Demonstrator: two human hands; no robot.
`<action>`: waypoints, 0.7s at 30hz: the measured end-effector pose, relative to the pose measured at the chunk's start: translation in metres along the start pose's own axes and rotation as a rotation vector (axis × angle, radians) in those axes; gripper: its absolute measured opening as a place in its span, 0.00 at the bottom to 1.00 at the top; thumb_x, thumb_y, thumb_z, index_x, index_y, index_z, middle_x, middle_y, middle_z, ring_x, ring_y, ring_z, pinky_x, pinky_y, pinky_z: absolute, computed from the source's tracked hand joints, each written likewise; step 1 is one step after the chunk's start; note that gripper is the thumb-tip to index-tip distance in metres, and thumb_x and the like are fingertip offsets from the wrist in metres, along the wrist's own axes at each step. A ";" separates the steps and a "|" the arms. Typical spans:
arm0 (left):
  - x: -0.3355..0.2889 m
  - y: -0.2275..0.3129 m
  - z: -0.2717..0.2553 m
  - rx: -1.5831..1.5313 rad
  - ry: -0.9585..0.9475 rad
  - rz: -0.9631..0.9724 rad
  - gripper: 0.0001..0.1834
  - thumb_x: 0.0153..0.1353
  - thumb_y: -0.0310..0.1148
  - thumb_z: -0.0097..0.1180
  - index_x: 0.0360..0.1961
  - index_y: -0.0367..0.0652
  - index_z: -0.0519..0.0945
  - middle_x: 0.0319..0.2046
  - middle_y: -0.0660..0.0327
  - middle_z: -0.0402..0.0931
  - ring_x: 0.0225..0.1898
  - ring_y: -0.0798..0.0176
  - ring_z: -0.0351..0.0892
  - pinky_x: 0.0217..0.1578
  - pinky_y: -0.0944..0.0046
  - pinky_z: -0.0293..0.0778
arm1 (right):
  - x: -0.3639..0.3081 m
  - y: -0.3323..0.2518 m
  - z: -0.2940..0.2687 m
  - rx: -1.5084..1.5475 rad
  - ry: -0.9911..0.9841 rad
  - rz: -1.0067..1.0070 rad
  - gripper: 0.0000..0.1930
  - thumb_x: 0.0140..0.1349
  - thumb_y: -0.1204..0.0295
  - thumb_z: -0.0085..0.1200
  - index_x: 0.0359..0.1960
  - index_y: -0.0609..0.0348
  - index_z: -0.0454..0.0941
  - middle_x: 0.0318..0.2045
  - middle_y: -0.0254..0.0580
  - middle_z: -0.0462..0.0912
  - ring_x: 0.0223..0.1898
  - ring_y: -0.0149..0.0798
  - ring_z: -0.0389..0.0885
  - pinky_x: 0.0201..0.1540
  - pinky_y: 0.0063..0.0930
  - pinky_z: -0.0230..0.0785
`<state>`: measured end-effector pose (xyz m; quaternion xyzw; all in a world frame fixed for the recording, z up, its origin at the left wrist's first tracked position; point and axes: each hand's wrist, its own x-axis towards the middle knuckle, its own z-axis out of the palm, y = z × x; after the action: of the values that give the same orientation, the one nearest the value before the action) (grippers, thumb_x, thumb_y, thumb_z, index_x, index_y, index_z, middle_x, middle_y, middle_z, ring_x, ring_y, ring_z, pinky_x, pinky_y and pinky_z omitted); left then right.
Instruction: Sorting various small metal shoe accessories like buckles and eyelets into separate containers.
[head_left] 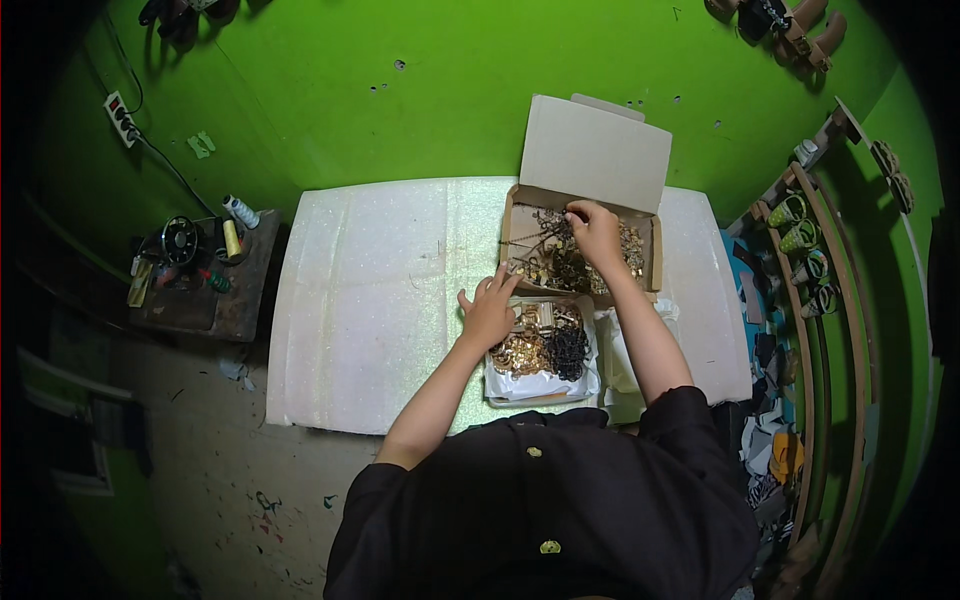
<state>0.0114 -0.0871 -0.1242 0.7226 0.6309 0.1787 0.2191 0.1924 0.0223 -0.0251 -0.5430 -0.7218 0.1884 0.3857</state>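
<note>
Chains (543, 226), dark and thin, lie tangled in the left part of an open cardboard box (656, 262), right of middle on a pale table (375, 270), beside gold-coloured bits (630, 250). The right hand (597, 236) bends over them, fingertips drawn together; whether they pinch a chain cannot be told. The left hand (490, 312) spreads its fingers at the box's near left corner; whether it grips anything is unclear. Nearer, a tray (515, 402) holds gold and black pieces (540, 350). The chains are probably light, limp and easily snagged; a loose end looks the best hold.
</note>
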 end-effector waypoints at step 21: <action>0.005 0.005 -0.010 0.040 -0.035 -0.007 0.34 0.50 0.33 0.54 0.61 0.60 0.63 0.68 0.61 0.47 0.62 0.53 0.56 0.55 0.28 0.39 | -0.019 -0.010 -0.030 0.058 0.259 -0.116 0.08 0.52 0.76 0.56 0.35 0.63 0.80 0.30 0.51 0.82 0.32 0.48 0.81 0.40 0.32 0.71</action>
<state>0.0107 -0.0822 -0.1127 0.7275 0.6330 0.1527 0.2164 0.2115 -0.0026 -0.0057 -0.5088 -0.6903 0.1152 0.5013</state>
